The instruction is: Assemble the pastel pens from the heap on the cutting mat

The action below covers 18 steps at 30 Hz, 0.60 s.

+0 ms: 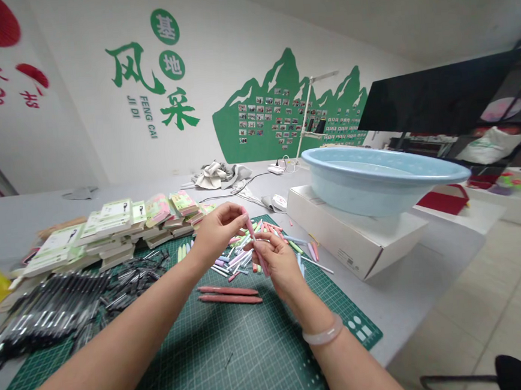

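The left hand (218,231) and right hand (277,263) pinch a slim pink plastic tube (250,227), slightly tilted, between their fingertips above a green gridded cutting mat (238,365). Smooth pastel tubes (236,258) lie scattered just ahead, and two long rose-pink barrels (229,295) rest just below the hands. Black pen parts (48,311) heap to the left, while a pale blue plastic basin (376,180) sits on a white carton (348,230) on the grey table (407,285), well right of the hands
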{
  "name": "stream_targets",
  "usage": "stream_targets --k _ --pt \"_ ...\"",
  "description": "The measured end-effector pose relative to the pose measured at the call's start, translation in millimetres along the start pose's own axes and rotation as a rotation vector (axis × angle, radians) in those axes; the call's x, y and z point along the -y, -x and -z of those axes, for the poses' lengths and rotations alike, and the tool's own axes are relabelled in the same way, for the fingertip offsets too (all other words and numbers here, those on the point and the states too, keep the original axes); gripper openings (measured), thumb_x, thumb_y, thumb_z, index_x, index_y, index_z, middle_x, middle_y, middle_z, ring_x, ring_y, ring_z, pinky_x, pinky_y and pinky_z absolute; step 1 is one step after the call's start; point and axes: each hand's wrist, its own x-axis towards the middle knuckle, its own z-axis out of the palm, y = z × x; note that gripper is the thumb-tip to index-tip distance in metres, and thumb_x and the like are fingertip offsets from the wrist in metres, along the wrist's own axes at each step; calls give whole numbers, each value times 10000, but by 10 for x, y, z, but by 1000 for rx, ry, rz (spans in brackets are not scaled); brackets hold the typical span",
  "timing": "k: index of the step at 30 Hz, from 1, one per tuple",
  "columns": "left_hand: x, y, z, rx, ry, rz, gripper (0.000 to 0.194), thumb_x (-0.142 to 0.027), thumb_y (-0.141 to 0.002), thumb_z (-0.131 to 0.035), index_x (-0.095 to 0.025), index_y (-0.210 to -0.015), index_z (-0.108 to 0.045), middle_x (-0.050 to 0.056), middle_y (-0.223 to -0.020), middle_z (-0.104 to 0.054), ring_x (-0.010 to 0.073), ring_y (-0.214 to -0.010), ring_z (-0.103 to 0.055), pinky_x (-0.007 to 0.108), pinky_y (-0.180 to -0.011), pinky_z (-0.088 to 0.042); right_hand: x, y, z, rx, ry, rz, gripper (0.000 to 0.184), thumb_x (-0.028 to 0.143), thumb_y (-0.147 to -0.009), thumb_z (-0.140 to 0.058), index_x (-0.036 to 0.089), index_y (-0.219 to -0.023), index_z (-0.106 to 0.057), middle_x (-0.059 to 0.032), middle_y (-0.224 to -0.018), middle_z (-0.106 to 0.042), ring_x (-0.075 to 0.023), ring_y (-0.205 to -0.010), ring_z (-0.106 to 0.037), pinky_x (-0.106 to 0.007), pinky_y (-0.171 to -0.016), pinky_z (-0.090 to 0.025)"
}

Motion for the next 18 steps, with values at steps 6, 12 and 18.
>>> stream_targets --k 6,12,18 --pt "140 212 20 -29 0 35 202 -343 -776 -594 -168 -876 -580 35 -778 -654 166 -740 -620 277 -638 -521 -1 51 -83 64 -49 -58 222 308 -733 -671 200 -880 -544 -7 -716 -677 -95 -515 -528 -193 -463 -351" --pt "187 310 163 -84 28 77 208 -345 -743 -627 -169 -849 -595 30 -784 -653 174 -759 -625 281 -653 -523 -17 116 -188 127 -21 -67 291 189 -630 -738 197 -844 -541 -9 -746 -689 -103 -551 -534 -219 -526 -378" --pt "194 356 199 -40 47 83 177 -335 -761 -610 -181 -845 -588 21 -764 -652 173 -733 -624 293 -658 -525 -61 113 -193 71 32 -3 195 244 -657 -721 181 -775 -578 1 -696 -662 -94 -521 -505 -224 -505 -375"
